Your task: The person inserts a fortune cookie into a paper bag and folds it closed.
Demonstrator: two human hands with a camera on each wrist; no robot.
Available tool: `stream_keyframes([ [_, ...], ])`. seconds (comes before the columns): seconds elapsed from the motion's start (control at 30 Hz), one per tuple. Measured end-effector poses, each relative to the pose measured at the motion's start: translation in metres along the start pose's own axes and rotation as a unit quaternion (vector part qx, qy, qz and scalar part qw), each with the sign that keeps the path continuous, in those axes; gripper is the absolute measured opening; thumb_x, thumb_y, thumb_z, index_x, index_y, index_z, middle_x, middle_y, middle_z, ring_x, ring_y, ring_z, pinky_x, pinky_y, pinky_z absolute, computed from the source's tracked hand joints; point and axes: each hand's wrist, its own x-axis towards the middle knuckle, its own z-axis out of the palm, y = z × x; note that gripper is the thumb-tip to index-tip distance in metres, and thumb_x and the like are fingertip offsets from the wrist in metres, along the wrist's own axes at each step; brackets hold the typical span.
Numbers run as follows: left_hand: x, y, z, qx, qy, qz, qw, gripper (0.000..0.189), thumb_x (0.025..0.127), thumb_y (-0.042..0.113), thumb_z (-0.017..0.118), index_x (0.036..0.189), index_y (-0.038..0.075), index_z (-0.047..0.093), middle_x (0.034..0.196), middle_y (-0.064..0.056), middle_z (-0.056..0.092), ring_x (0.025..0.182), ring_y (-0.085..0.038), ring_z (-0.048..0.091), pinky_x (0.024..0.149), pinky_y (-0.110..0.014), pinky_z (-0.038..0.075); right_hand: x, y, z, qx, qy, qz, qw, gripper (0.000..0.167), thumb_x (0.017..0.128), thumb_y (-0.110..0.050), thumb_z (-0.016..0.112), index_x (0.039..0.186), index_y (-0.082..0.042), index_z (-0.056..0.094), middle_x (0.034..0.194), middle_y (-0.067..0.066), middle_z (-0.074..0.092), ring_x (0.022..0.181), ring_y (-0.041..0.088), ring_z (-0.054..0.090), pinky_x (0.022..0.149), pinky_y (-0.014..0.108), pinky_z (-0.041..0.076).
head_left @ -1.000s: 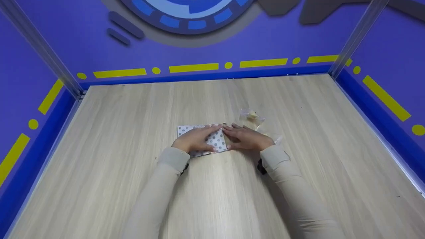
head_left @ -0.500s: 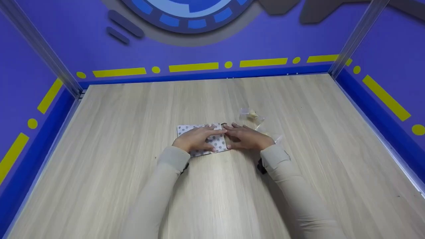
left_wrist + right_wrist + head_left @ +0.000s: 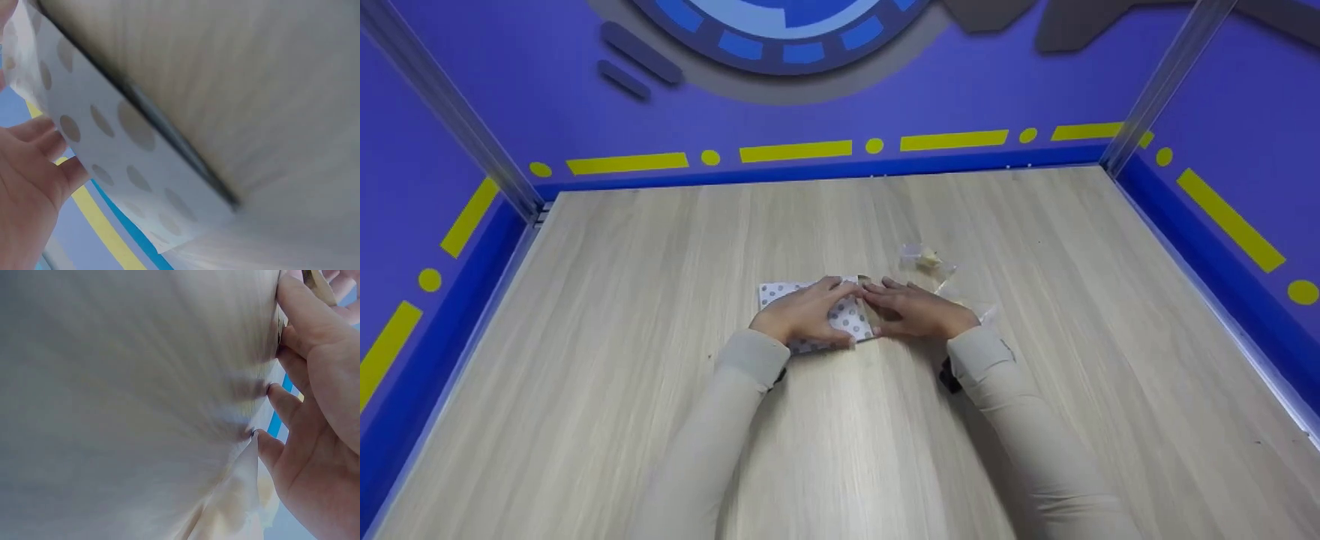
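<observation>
On the table, a flat white dotted piece (image 3: 851, 319), paper-like, lies under my left hand (image 3: 802, 311). That hand rests across it, fingers pointing to the far right corner and thumb at the near edge. The left wrist view shows the dotted face (image 3: 112, 135) close up, with a dark line along its near edge and loosely extended fingers beyond it. At its right end a narrow brown strip shows, where the fingertips of my right hand (image 3: 915, 311) touch. The right wrist view has those fingertips (image 3: 281, 402) set down low by the tabletop, with the thumb apart.
Just beyond my right hand lies a clear plastic bag (image 3: 911, 256) with a small yellowish piece (image 3: 930, 259) in it. More clear plastic (image 3: 988, 311) shows beside the right wrist. Blue-purple walls (image 3: 802, 120) stand around the wooden table (image 3: 660, 247).
My left fingers reached right toward the right hand, then drew back a little. The left thumb has slid to the near edge of the dotted piece. The right hand stays nearly still.
</observation>
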Motion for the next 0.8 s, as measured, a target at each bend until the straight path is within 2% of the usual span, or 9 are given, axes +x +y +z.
stream_keyframes([
  [0.17,-0.0005,-0.0017,0.0003,0.001,0.015,-0.002,0.9999,0.08,0.077,0.059,0.071,0.143,0.036,0.032,0.149,-0.009,0.034,0.129,-0.034,0.047,0.101,-0.051,0.043,0.0001,0.0,-0.0006,-0.004,0.004,-0.005,1.0,0.07,0.094,-0.037,0.059,0.152,-0.013,0.026,0.159,0.004,0.021,0.147,0.033,0.015,0.117,0.055,0.013],
  [0.4,-0.0035,-0.0032,0.0004,0.012,0.015,0.001,0.9998,0.089,0.077,0.062,0.069,0.149,0.034,0.026,0.152,-0.005,0.033,0.134,-0.032,0.043,0.109,-0.053,0.033,0.0005,0.0002,-0.0009,-0.015,0.009,-0.004,0.9998,0.069,0.094,-0.034,0.061,0.151,-0.012,0.03,0.159,0.004,0.025,0.146,0.035,0.017,0.116,0.057,0.014],
  [0.47,-0.0038,-0.0031,0.0001,0.013,0.02,0.006,0.9997,0.088,0.076,0.062,0.07,0.148,0.033,0.028,0.15,-0.005,0.035,0.131,-0.033,0.045,0.109,-0.054,0.033,-0.0001,-0.0004,-0.0014,-0.017,0.009,0.003,0.9998,0.069,0.093,-0.034,0.062,0.151,-0.013,0.03,0.159,0.003,0.025,0.146,0.035,0.017,0.116,0.056,0.014],
  [0.63,-0.0044,-0.0033,-0.0003,0.005,0.027,0.009,0.9996,0.085,0.076,0.062,0.07,0.144,0.032,0.031,0.144,-0.007,0.041,0.119,-0.034,0.054,0.1,-0.05,0.044,-0.0022,-0.0024,-0.0028,-0.027,0.014,0.013,0.9994,0.066,0.094,-0.034,0.061,0.15,-0.014,0.032,0.158,0.003,0.027,0.146,0.035,0.018,0.116,0.056,0.015],
  [0.8,-0.006,-0.0053,-0.0005,0.0,0.033,0.004,0.9994,0.082,0.075,0.063,0.07,0.141,0.032,0.033,0.138,-0.008,0.045,0.113,-0.032,0.056,0.095,-0.048,0.047,-0.0023,-0.0034,-0.003,-0.037,0.029,0.009,0.9989,0.062,0.094,-0.032,0.061,0.148,-0.012,0.037,0.155,0.006,0.033,0.144,0.036,0.023,0.115,0.056,0.019],
])
